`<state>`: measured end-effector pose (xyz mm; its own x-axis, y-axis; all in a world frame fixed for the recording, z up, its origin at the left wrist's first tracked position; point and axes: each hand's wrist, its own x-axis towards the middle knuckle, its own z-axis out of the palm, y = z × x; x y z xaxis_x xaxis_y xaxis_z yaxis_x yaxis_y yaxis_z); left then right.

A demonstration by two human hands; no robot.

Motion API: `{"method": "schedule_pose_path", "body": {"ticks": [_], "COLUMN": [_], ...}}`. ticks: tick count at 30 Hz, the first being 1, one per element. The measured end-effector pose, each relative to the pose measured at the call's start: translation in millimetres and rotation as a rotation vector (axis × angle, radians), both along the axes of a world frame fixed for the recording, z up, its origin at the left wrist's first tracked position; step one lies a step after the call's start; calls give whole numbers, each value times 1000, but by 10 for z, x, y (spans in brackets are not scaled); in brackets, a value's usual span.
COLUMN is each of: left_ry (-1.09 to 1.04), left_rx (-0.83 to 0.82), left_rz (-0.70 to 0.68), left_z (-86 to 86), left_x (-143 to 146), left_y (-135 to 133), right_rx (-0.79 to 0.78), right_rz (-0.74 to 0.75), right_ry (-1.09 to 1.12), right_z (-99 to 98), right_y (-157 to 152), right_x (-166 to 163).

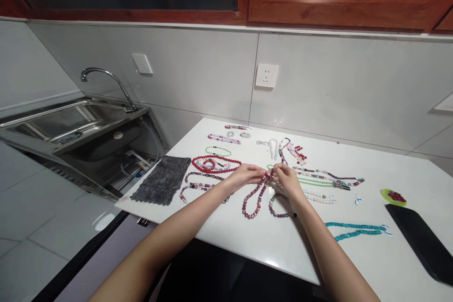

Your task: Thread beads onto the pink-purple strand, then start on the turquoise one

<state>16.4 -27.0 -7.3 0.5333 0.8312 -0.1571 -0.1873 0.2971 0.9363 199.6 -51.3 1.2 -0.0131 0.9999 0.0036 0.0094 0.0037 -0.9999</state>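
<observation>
My left hand point(244, 175) and my right hand point(287, 180) meet over the middle of the white table point(269, 240), fingers pinched together on the top end of a dark red bead string point(253, 198). That string hangs down in a loop onto the table between my wrists. A mixed-colour bead strand point(278, 207) curls just under my right hand. Left of my left hand lies a bright red bead loop point(214, 164) with pale strands inside it.
Several more bead strands lie across the table, among them green ones point(314, 182) and a turquoise one point(354, 231). A grey cloth point(163, 180) sits at the left edge, a black tablet point(421, 240) at the right, a steel sink point(67, 122) beyond.
</observation>
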Motion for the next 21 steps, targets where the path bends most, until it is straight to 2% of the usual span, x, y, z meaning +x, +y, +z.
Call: {"method": "schedule_pose_path", "body": {"ticks": [5,14,21], "left_ry": [54,38,34], "left_rx": [9,87,157], "left_rz": [28,143,53], "left_z": [-7,-60,-76], "left_x": [11,41,52], "left_y": [7,26,44], "right_rx": [6,111,101], "right_rz": [-3,10,18], "right_ry": [-20,-135,-118], "right_z": [1,-29,1], "right_y": [-1,4,3], "right_x": [6,9,7]}}
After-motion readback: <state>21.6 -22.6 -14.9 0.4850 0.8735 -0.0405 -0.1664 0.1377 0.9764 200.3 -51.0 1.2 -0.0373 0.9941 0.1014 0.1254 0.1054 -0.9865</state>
